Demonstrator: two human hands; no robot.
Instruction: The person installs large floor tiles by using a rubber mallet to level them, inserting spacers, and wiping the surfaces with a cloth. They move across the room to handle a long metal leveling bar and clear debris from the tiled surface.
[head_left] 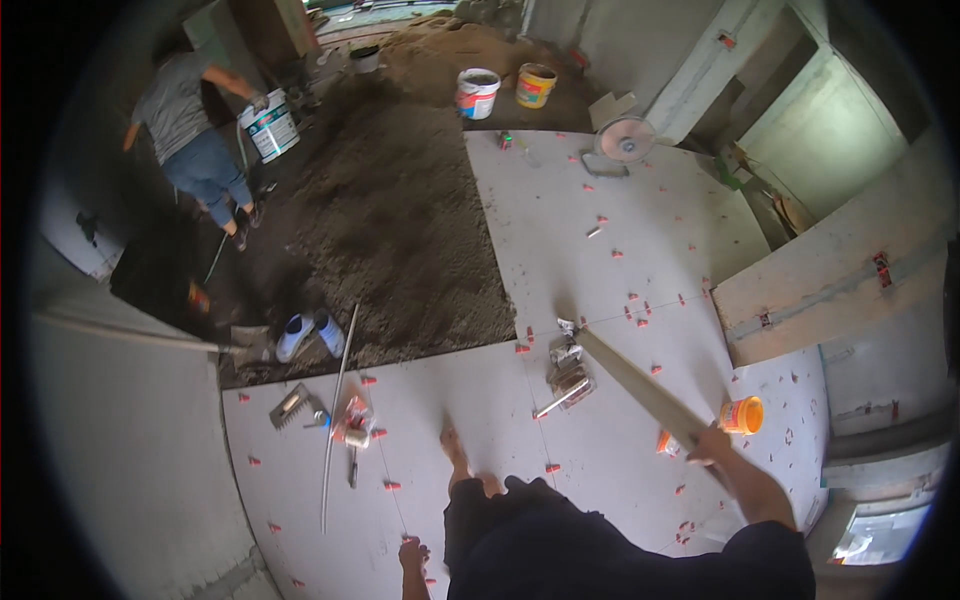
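My right hand is closed around the near end of a long straightedge bar, which slants away to the front left. Its far end is beside a soiled flat tool on the pale floor tiles. My left hand hangs low with its fingers curled, next to a red leveling wedge; whether anything is in it is too small to tell. An orange-yellow tub stands just beyond my right hand.
A notched trowel, a thin metal rod and a mallet lie at left. Blue shoes stand near the dark mortar bed. A co-worker holds a white bucket. Farther off is a fan.
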